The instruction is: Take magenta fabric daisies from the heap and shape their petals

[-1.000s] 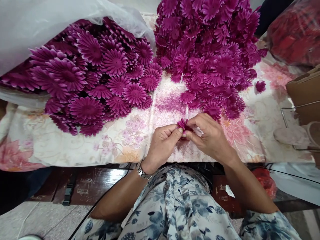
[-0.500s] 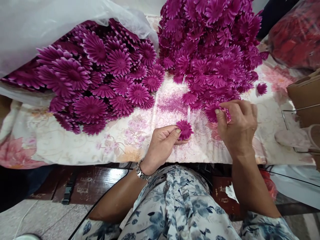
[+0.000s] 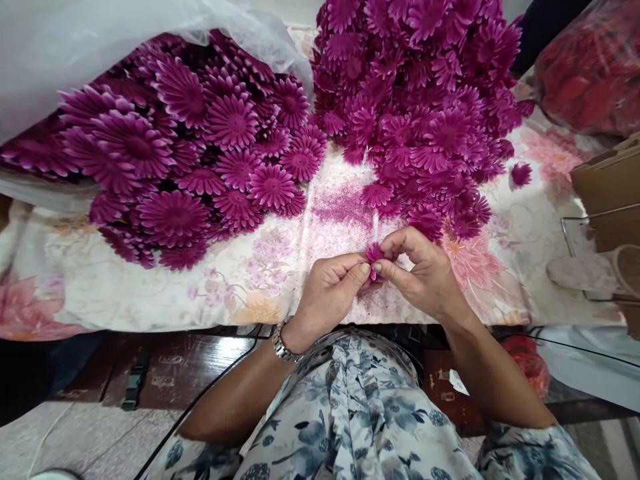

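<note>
Left hand (image 3: 327,293): resting near the front edge of the floral tablecloth (image 3: 150,293), fingers curled, thumb and forefinger pinching the near side of a small magenta fabric flower (image 3: 374,254). A metal wristwatch (image 3: 281,343) is showing on this wrist.

Right hand (image 3: 425,277): meeting the left hand at the middle of the table edge, thumb and forefinger pressing together on the same small magenta fabric flower from the other side, remaining fingers arching over it. The flower is sitting between the two sets of fingertips, just above the cloth, mostly hidden by them.

Heap of larger magenta flowers (image 3: 200,153): lying at the left of the cloth, spilling out from under a clear plastic bag (image 3: 100,53), flat daisy-shaped pieces overlapping one another.

Heap of smaller magenta flowers (image 3: 420,100): piling up at the right and far side of the cloth, its near edge lying just beyond the right hand.

Single stray flower (image 3: 521,173): lying apart at the right of the smaller heap.

Magenta dust (image 3: 343,203): speckling the cloth between the two heaps, just beyond the hands.

Bag of red material (image 3: 590,73): sitting at the far right corner.

Cardboard box (image 3: 607,187): standing at the right edge, a wire frame (image 3: 575,253) lying just beside it.

Blue-flowered garment (image 3: 360,413): covering the person's lap below the hands.
</note>
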Demonstrator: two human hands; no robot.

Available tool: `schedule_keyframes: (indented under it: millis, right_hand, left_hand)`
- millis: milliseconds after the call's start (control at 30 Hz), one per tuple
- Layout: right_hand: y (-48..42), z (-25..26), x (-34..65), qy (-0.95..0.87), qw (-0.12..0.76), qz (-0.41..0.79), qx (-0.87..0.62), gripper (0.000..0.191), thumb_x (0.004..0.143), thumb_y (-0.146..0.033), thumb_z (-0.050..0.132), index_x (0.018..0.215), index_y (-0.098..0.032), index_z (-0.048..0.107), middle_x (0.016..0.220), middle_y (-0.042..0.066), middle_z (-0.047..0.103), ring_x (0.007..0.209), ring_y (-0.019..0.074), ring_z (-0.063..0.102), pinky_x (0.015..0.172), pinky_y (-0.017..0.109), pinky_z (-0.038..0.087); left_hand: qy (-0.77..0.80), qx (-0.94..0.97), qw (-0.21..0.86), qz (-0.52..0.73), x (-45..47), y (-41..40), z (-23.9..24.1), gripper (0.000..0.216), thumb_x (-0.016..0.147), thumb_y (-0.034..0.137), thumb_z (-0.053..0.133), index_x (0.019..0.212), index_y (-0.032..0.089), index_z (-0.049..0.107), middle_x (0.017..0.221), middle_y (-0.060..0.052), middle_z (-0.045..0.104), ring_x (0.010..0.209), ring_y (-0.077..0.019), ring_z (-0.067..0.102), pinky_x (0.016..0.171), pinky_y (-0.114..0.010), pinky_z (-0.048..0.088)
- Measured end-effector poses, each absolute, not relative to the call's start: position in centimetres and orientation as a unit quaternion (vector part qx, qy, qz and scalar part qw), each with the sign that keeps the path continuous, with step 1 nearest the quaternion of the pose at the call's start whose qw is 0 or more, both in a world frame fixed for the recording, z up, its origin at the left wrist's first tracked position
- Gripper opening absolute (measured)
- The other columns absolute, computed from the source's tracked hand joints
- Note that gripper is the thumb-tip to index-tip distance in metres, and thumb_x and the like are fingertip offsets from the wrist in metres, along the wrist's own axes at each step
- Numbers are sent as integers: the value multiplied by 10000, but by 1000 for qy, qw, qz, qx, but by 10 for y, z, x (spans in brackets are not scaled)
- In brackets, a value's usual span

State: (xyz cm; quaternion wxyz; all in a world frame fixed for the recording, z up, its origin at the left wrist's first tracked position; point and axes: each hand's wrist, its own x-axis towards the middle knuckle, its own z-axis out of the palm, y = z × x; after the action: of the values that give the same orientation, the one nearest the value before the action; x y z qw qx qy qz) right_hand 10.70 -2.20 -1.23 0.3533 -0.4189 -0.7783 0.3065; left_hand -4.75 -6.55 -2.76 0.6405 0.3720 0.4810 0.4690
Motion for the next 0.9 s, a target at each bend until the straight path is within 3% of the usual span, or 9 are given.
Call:
schedule_keyframes:
  millis: [133,333,400,467,533,700,900]
  right_hand:
    - [-26,-15,100,-832,357,176,-386,91,820,-113,549,770,-188,539,651,-8,579,612,113,553,568,242,447]
    - [-5,-17,131,-828,367,-26,-424,108,829,-117,561,856,-202,622,703,36,661,642,154,600,585,283,478]
    - [7,-12,150,-774,360,-143,-500,131,831,-190,586,943,-200,654,824,99,689,763,210,625,690,355,489]
    - [12,-6,159,-744,351,-196,-534,274,804,-266,631,1060,-166,644,1051,191,654,973,297,601,824,447,462]
    - [8,-3,153,-758,371,-163,-511,317,779,-287,664,1072,-169,631,1082,184,632,1023,299,575,838,442,461]
    - [-16,-9,111,-865,327,123,-359,61,839,-258,596,826,-201,578,710,22,604,688,151,553,640,295,460]
    - [-22,-18,103,-867,333,104,-356,111,867,-161,518,768,-199,552,657,19,601,624,137,527,616,287,441]
  left_hand:
    - [495,365,631,472,-46,-66,-29,236,752,374,651,701,145,673,652,3,592,594,-93,515,592,-214,469]
    - [486,311,645,500,-47,-65,-24,298,712,393,684,581,137,603,589,22,522,564,-88,505,575,-244,538]
    - [485,284,653,507,-49,-64,-20,321,677,398,715,554,134,579,560,32,490,545,-82,505,581,-258,560]
    - [482,266,662,508,-49,-62,-18,330,660,391,732,543,131,568,548,37,480,536,-78,519,594,-267,572]
    - [473,259,672,507,-48,-61,-16,318,672,378,729,549,128,577,548,36,493,539,-81,541,616,-276,577]
    - [438,257,699,504,-42,-61,-16,267,711,377,702,634,125,661,627,-2,610,616,-117,602,649,-302,577]
    - [444,256,693,507,-41,-64,-20,282,677,410,725,727,133,708,657,-5,637,619,-124,595,622,-296,561]
